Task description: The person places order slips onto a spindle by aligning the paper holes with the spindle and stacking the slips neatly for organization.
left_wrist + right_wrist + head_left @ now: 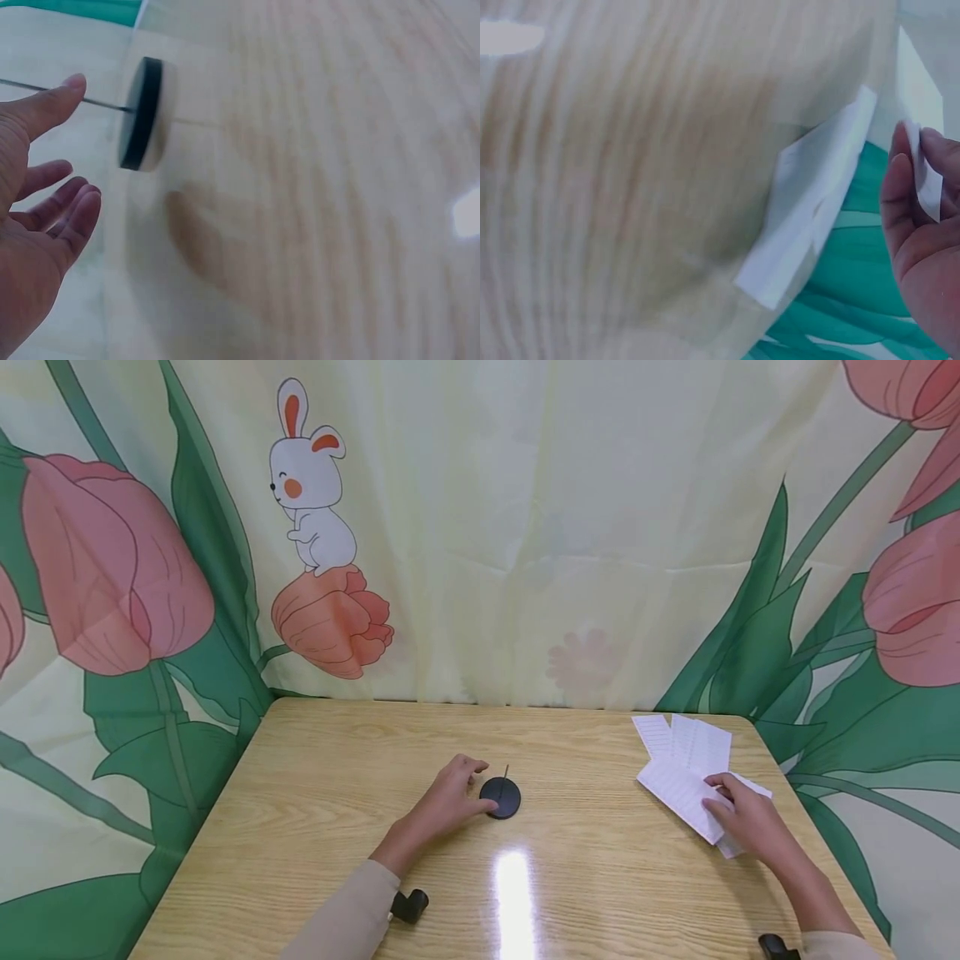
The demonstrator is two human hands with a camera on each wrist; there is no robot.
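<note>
In the head view, the left forearm, in a beige sleeve (348, 906), slants up from the bottom centre to the left hand (450, 793), whose thumb and fingers are spread in a loose C at the left side of a black disc (504, 807) with a thin rod (506, 772) standing on it, mid-table; whether the thumb touches the disc I cannot tell. The right forearm rises from the lower right corner, and the right hand (742, 814) pinches a white paper slip (675, 792) over other slips (705, 747) lying at the right of the wooden table (300, 793). In the left wrist view, the thumb extends across the rod at upper left, the other fingers gently bent below it, apart from the disc. In the right wrist view, thumb and fingers press the slip between them at the right edge.
</note>
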